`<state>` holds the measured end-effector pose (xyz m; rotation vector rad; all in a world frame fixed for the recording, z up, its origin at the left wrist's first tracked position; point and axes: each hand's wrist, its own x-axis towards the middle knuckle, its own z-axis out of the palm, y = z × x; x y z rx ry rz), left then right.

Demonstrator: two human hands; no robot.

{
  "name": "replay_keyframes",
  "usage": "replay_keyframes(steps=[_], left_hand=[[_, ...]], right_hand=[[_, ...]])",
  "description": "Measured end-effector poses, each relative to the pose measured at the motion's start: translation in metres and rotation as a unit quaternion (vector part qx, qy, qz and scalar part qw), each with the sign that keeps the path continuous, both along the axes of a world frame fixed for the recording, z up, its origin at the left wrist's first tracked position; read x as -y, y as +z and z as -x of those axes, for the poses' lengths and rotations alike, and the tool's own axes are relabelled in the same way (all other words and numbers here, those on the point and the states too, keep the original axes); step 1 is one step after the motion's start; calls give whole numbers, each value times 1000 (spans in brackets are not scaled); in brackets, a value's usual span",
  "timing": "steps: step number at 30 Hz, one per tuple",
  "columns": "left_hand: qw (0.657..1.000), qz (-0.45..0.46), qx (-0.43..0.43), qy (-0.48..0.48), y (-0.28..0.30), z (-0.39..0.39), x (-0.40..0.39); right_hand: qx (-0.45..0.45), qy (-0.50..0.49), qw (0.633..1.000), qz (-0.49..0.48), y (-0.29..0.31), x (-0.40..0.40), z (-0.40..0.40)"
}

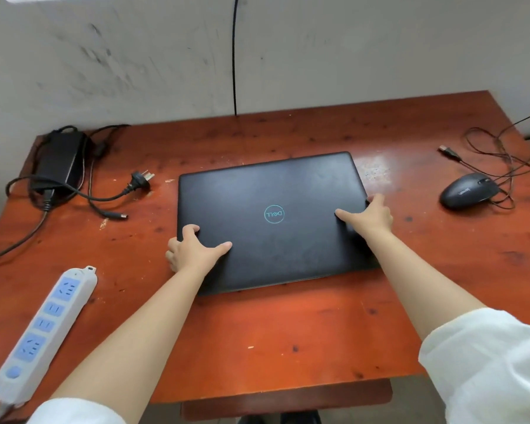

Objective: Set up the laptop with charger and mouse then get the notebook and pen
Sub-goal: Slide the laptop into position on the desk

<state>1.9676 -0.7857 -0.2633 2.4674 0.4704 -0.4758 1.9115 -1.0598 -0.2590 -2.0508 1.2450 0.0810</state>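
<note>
Laptop [273,221] closed on table [288,332]; left hand [193,252], right hand [371,215] grip sides.

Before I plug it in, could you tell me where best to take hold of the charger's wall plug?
Pinch the wall plug by its black body, from above on the cable side; it lies flat and its bare prongs point toward the laptop.

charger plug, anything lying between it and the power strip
Only the charger's own cord and its barrel tip lie on the table between the wall plug and the power strip. Nothing else does; the left hand and right hand hold the laptop, clear of that path.
</note>
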Motion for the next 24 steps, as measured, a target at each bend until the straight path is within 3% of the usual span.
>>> replay_keyframes(steps=[5, 11, 24], left_hand=[[1000, -17, 7, -9, 2, 6, 4], [999, -10, 4, -37, 5, 32, 11], [999, -20, -3, -45, 13, 49, 12]], right_hand=[[16, -35, 998, -45, -3, 3, 13], [18, -72, 997, -27, -4, 5, 57], [6, -45, 999, -5, 2, 5, 72]])
